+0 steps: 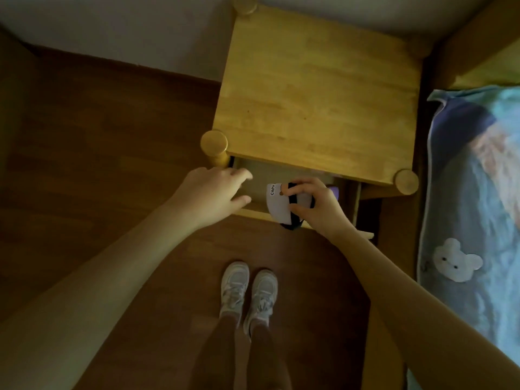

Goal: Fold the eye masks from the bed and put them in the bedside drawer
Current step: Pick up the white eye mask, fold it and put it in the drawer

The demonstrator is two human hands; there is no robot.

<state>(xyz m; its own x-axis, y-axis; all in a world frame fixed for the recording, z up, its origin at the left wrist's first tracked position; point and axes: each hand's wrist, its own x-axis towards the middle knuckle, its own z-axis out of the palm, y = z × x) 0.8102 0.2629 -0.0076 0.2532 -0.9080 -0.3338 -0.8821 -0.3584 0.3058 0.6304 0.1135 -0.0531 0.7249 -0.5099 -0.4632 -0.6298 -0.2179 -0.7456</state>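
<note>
Over open drawer [254, 213] | right hand [315, 205] pinches folded white eye mask [278, 205], black strap under fingers | left hand [216, 192] beside it, fingers spread on drawer edge | another mask [455, 261] on bed [478, 192], well right

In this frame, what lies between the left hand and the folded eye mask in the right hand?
Only bare drawer floor. In the head view nothing separates the left hand from the folded eye mask that the right hand grips.
</note>
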